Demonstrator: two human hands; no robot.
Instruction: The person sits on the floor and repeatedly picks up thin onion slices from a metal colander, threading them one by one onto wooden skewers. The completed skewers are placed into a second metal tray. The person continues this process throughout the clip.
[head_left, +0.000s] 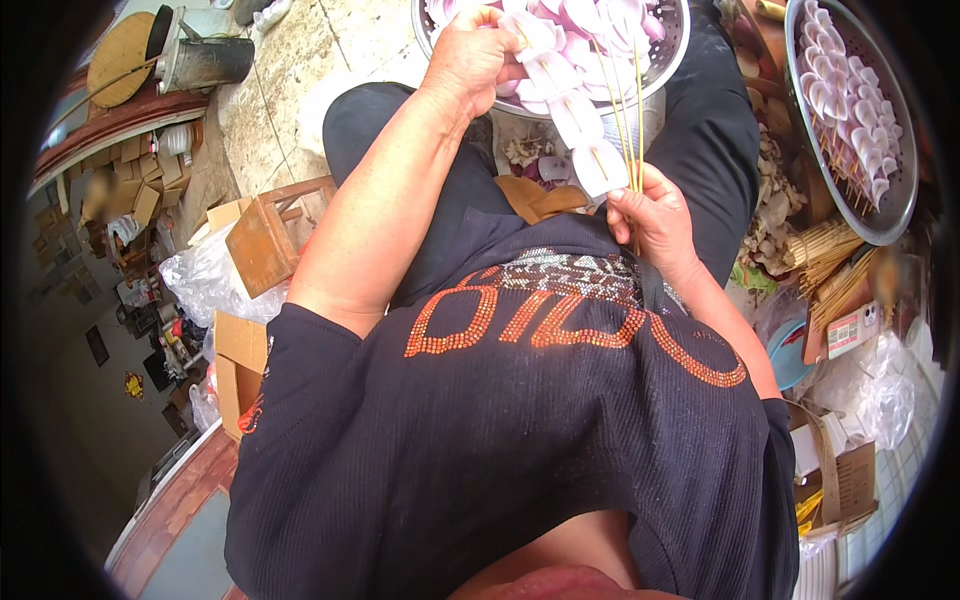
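Pieces of onion (574, 112), white and pale purple, sit in a row on a thin skewer. My left hand (480, 56) is at the upper end of this row, fingers closed on an onion piece. Below the lowest piece, my right hand (652, 214) grips several thin bamboo skewers (630, 127) that point up and away from me. Behind both hands stands a metal colander (679, 45) full of loose onion pieces. To the right, a second metal colander (911, 180) holds many skewers threaded with onion pieces (847, 97).
Bundles of bamboo sticks (825, 247) lie at the right, near a phone (853, 330) and a blue bowl (787, 356). Onion skins (776, 187) are heaped beside my right leg. A small wooden stool (262, 247) and an open cardboard box (240, 360) are at the left.
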